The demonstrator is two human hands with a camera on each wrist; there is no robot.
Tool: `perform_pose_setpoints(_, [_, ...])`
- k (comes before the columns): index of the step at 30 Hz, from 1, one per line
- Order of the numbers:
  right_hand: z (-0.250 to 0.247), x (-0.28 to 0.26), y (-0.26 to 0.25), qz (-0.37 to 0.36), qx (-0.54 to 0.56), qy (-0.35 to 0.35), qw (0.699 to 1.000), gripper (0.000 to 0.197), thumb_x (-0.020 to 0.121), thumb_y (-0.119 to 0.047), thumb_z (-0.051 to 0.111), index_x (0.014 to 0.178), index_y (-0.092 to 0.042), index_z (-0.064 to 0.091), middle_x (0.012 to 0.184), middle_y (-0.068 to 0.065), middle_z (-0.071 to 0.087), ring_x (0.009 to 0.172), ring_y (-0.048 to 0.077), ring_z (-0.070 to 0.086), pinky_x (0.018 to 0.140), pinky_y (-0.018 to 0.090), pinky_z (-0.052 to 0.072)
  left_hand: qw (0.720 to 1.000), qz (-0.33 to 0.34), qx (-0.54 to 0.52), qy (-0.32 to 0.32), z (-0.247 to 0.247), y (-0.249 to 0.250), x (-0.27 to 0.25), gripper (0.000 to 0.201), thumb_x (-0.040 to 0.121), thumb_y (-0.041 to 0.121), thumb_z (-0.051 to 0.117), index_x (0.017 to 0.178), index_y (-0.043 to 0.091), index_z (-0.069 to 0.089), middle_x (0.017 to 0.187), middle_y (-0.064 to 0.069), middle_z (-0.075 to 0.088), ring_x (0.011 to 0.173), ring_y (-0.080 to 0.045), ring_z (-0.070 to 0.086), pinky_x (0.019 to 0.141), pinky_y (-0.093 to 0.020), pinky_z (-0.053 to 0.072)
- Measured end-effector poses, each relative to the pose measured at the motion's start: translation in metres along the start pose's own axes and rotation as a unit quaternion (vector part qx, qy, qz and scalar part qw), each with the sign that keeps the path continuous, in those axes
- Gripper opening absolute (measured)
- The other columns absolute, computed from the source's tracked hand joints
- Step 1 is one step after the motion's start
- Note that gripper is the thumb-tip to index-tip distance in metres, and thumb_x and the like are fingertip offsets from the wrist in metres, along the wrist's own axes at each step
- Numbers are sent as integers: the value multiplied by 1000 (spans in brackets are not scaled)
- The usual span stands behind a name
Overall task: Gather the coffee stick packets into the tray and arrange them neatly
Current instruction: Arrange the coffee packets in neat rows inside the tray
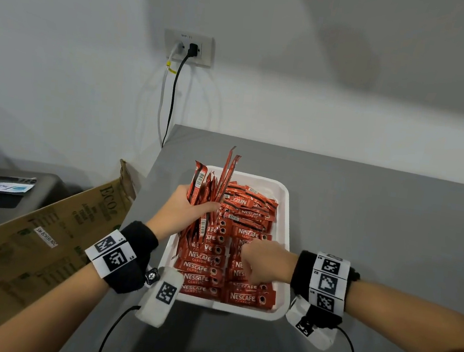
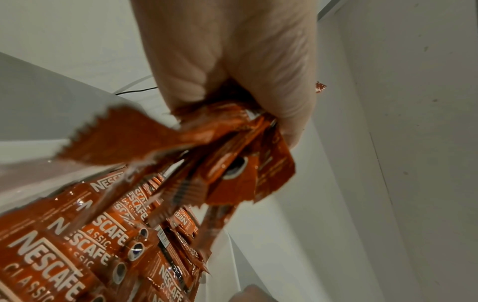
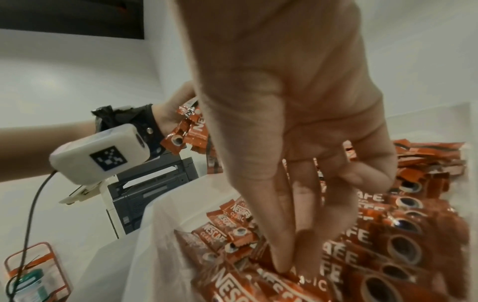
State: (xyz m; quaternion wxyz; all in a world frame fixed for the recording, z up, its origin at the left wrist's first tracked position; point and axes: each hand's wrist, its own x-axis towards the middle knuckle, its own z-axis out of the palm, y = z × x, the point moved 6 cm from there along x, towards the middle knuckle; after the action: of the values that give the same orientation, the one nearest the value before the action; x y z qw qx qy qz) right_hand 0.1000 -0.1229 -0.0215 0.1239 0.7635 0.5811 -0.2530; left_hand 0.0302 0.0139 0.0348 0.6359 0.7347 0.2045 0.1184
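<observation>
The left hand [image 1: 183, 211] is clamped round a fanned bundle of packets [image 1: 211, 191] at the white tray's [image 1: 286, 211] 10 o'clock. The right hand [image 1: 265, 262] pinches rowed packets [image 1: 200, 267] at 5 o'clock. They look light, slick and floppy; best held mid-length.

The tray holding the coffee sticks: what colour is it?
White. The tray shows best in the head view, its plain rim framing the red packets.
</observation>
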Motion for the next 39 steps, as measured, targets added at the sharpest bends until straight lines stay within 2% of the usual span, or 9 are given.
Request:
perform_pose_setpoints(4, [4, -2, -7, -7, -8, 7, 1000, 15, 80, -18, 72, 82, -5, 64, 90, 6, 69, 83, 21, 65, 77, 35, 56, 1000, -1, 3, -4, 2, 0, 0, 10, 87, 12, 61, 94, 20, 63, 91, 0, 71, 78, -9, 70, 71, -18, 53])
perform_pose_setpoints(13, [3, 0, 3, 17, 15, 20, 1000, 22, 79, -25, 74, 81, -5, 65, 87, 5, 71, 82, 20, 67, 76, 34, 57, 1000, -6, 11, 5, 0, 0, -1, 12, 86, 14, 63, 95, 20, 62, 93, -2, 71, 83, -14, 69, 78, -24, 54])
perform_pose_setpoints(16, [-6, 4, 11, 41, 28, 66, 997, 21, 84, -25, 69, 78, -5, 64, 84, 5, 70, 79, 20, 67, 74, 33, 57, 999, -3, 6, 36, -6, 0, -1, 10, 86, 13, 63, 95, 17, 63, 93, -3, 71, 83, -15, 69, 79, -26, 54])
perform_pose_setpoints(19, [2, 7, 13, 44, 24, 47, 998, 23, 85, -23, 67, 69, -11, 55, 82, 4, 68, 80, 20, 67, 75, 34, 57, 997, -15, 8, 81, -12, -2, 2, 8, 86, 14, 64, 91, 20, 62, 92, -2, 70, 84, -16, 68, 80, -29, 53])
perform_pose_setpoints(22, [-2, 9, 23, 53, 52, 45, 996, 16, 84, -24, 68, 80, -9, 65, 87, 3, 70, 81, 17, 67, 76, 32, 56, 994, -36, 27, 100, -18, -8, 4, 9, 84, 17, 67, 90, 20, 62, 93, -4, 71, 85, -19, 68, 81, -33, 53])
perform_pose_setpoints(26, [-37, 11, 60, 104, 94, 136, 981, 7, 85, -20, 64, 86, -13, 66, 89, -2, 68, 78, 11, 61, 69, 24, 50, 988, -55, 14, 146, -30, -12, 4, 8, 83, 14, 66, 88, 11, 61, 82, -3, 67, 73, -16, 66, 77, -30, 53])
perform_pose_setpoints(32, [-73, 44, 82, 105, 149, 266, 947, 26, 86, -28, 64, 106, -12, 62, 104, 1, 65, 95, 17, 60, 83, 29, 49, 983, -63, -17, 171, -37, -7, 8, 9, 84, 12, 65, 86, 18, 58, 85, -6, 66, 79, -21, 66, 79, -33, 53])
perform_pose_setpoints(35, [-81, 77, 62, 42, 123, 253, 959, 38, 87, -32, 64, 118, -11, 57, 117, 6, 60, 109, 22, 55, 93, 34, 45, 983, -67, -14, 168, -39, -6, 12, 6, 84, 11, 64, 85, 14, 60, 82, -7, 67, 77, -22, 66, 79, -36, 54])
perform_pose_setpoints(39, [-82, 112, 52, 44, 43, 193, 979, 60, 86, -42, 64, 133, -10, 44, 131, 10, 50, 122, 27, 46, 103, 43, 38, 982, -68, -22, 177, -50, -10, 17, 16, 84, 12, 64, 94, -1, 63, 78, -9, 66, 71, -21, 66, 78, -37, 54])
